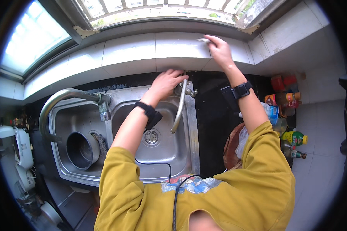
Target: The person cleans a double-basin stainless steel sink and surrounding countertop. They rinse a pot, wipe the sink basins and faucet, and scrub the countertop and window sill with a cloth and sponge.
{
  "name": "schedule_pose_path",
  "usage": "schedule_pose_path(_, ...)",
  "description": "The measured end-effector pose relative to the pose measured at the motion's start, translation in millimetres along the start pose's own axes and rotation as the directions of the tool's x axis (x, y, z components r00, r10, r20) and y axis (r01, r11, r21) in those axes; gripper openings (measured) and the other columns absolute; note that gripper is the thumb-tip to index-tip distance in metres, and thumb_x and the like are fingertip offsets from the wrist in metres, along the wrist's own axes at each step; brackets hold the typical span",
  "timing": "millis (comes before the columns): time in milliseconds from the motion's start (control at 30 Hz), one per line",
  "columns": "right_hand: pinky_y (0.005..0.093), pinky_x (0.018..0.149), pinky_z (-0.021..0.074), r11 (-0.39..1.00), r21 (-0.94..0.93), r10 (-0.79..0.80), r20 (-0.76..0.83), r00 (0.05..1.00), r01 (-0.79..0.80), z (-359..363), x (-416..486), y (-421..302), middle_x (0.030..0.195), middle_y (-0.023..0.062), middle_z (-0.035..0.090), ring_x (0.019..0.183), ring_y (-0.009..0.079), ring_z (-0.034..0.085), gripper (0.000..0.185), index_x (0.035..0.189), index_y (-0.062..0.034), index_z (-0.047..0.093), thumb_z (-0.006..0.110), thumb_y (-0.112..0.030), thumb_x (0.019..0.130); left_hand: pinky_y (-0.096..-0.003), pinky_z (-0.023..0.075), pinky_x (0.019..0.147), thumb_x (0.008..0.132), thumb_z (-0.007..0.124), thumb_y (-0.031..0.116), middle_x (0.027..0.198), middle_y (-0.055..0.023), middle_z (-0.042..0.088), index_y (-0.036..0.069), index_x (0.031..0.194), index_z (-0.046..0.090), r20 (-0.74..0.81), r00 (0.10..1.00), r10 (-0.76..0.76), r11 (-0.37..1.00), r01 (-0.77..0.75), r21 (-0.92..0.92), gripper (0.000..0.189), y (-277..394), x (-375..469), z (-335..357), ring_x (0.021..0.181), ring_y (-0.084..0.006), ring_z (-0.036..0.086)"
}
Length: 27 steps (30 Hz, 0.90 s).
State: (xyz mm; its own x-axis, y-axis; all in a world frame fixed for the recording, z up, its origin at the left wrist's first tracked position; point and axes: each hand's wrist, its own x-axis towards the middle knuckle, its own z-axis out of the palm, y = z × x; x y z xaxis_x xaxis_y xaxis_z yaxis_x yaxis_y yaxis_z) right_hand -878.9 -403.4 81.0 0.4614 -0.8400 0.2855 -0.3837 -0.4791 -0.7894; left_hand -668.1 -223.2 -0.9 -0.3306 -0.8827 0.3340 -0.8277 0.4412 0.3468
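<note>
My left hand (pixel 167 83) reaches over the back rim of the right basin, fingers spread, close beside the curved tap spout (pixel 179 108) and its base; whether it touches the metal is unclear. Above the white tiled ledge (pixel 127 47) under the window, my right hand (pixel 221 53) pinches a small whitish object (pixel 203 39), too blurred to identify. Below my arms lies a stainless-steel double sink (pixel 194 138). A dark round pot (pixel 82 151) sits tilted in its left basin, next to a grey scouring pad (pixel 103 145).
A thick metal gooseneck faucet (pixel 44 115) arches over the left basin. On the black counter (pixel 209 124) at right stand several bottles (pixel 295 138), a brown bowl (pixel 232 147) and a clear plastic bag (pixel 242 143). A white appliance (pixel 23 150) is at far left.
</note>
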Motion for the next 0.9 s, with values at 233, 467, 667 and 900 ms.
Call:
schedule_pose_path(233,0.0424,0.097,0.0533,0.808,-0.588,-0.219,-0.228,0.949,0.045,33.7,-24.9,-1.7,0.123,0.0132,0.069,0.116,0.0332,0.064,0.029,0.116,-0.0080,0.069,0.056,-0.004,0.090,-0.0406,0.0519,0.097,0.080,0.068,0.006,0.115,-0.0060,0.066,0.014,0.105,0.071,-0.013,0.999,0.048,0.997,-0.048,-0.064,0.026,-19.7,9.7,31.0,0.117,-0.0301,0.058)
schedule_pose_path(467,0.0281,0.088,0.0528,0.978,0.073,0.181,0.145,0.973,-0.193,74.8,-37.1,-57.1,0.114,0.0124,0.074,0.102,0.0156,0.070,0.030,0.121,-0.0045,0.070,0.058,-0.002,0.093,-0.0335,0.0506,0.074,0.090,0.065,0.000,0.092,-0.0055,0.064,0.005,0.103,0.066,-0.244,0.862,-0.444,0.779,0.237,-0.581,0.014,-3.7,-19.9,-4.1,0.083,-0.0212,0.061)
schedule_pose_path(667,0.0326,0.096,0.0528,0.534,0.508,0.387,0.564,0.730,-0.676,66.4,-36.1,-98.6,0.120,0.0064,0.068,0.109,0.0166,0.064,0.032,0.133,-0.0067,0.062,0.052,-0.018,0.105,-0.0188,0.0401,0.059,0.101,0.064,0.008,0.085,0.0031,0.063,0.005,0.109,0.065,-0.024,0.774,-0.633,0.097,0.049,-0.994,0.009,25.9,-36.0,-91.8,0.070,-0.0020,0.051)
schedule_pose_path(900,0.0501,0.096,0.0567,0.246,0.484,-0.008,0.867,0.498,-0.840,64.3,-27.7,-172.3,0.114,0.0123,0.067,0.104,0.0250,0.066,0.053,0.124,-0.0063,0.060,0.047,-0.054,0.105,-0.0311,0.0567,0.085,0.095,0.063,0.001,0.108,-0.0108,0.071,0.000,0.109,0.070,-0.406,0.731,-0.549,0.650,0.068,-0.757,0.015,68.6,-19.5,-159.9,0.098,-0.0203,0.070)
